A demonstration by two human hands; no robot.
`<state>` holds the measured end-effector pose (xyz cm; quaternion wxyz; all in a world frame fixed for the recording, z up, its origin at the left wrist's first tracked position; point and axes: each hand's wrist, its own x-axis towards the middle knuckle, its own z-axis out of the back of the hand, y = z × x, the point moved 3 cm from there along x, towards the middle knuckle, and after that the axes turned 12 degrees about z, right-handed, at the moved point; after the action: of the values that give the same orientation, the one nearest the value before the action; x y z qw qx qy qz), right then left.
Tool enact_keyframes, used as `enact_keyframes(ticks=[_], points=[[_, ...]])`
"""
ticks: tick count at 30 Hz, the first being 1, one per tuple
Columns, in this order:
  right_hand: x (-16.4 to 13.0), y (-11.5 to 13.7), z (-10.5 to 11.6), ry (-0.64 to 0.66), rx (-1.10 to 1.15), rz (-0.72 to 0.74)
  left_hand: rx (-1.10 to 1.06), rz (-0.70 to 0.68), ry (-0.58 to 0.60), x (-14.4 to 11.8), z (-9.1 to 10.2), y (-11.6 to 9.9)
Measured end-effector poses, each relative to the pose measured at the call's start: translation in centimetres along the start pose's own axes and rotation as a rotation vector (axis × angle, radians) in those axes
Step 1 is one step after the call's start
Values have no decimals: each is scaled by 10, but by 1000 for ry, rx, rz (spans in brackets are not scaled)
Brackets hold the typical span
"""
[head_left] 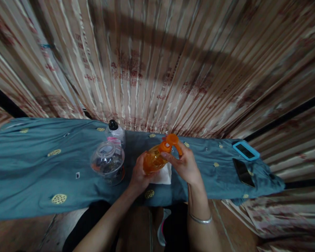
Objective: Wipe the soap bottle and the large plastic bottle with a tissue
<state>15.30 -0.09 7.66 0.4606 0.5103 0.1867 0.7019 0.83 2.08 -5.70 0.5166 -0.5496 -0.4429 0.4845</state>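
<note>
An orange pump bottle (pixel 153 160) with clear amber walls is held tilted over the table, its top leaning right. My left hand (pixel 141 172) wraps round the lower body of the bottle. At the collar just under the orange pump head (pixel 172 139), my right hand (pixel 185 162) grips with thumb and fingers. A folded white cloth or tissue (pixel 162 176) lies beneath the bottle, partly hidden by it and by my left hand. Left of my hands stands a clear plastic tub (pixel 107 164) with a domed lid; its contents are hard to make out.
Behind the tub stands a clear bottle with a black cap (pixel 115 134). On the right lie a blue-framed device (pixel 246 150) and a black phone (pixel 243 172). A teal pineapple-print cloth (pixel 36 175) covers the narrow table, and striped curtains (pixel 147 70) hang close behind.
</note>
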Motion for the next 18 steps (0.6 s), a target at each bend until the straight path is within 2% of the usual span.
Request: enact_keyframes(ticks=[3, 5, 11, 13, 18], points=[[0, 3, -5, -124, -110, -44, -14, 13, 20, 0, 0, 0], [-1, 4, -4, -145, -141, -65, -12, 17, 22, 0, 0, 0], [-2, 6, 8, 63, 28, 12, -16, 10, 16, 1, 0, 2], [-2, 6, 7, 87, 29, 23, -13, 13, 13, 1, 0, 3], [-2, 7, 1, -99, -111, -50, -8, -7, 24, 1, 0, 2]])
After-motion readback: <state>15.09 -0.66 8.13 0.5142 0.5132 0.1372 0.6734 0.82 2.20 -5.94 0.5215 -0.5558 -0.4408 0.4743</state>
